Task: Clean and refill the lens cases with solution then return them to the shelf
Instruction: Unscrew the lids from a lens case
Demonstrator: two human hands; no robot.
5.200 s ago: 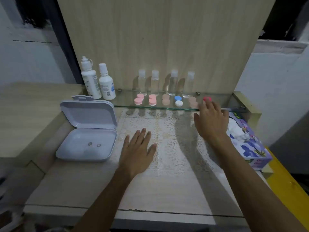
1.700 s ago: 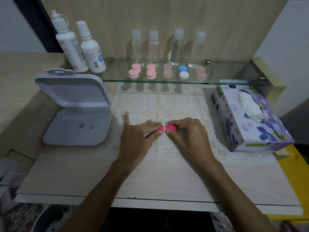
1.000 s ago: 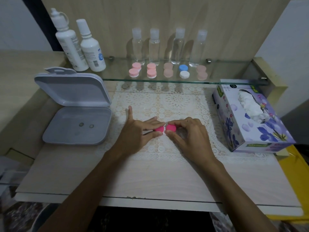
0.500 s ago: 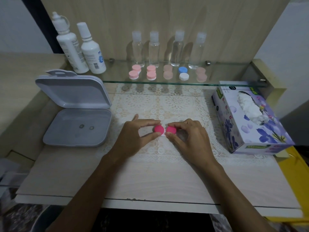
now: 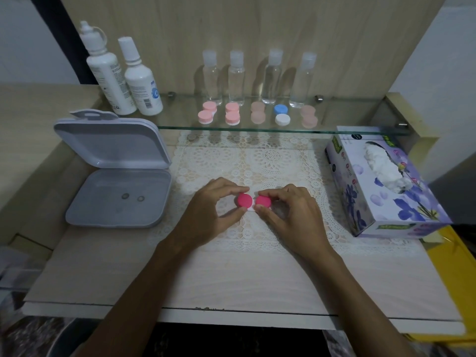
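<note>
Head view: tissue box (image 5: pixel 381 186) lettering illegible

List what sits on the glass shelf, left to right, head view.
Two white solution bottles → pale pink case → pink case → peach case → blue-and-white case → peach case at right. Four clear bottles stand behind the cases.

The one camera sits on my head, looking forward and down at close range over my forearms to the table (image 5: pixel 231 279), reaching the glass shelf (image 5: pixel 347 130) beyond.
</note>
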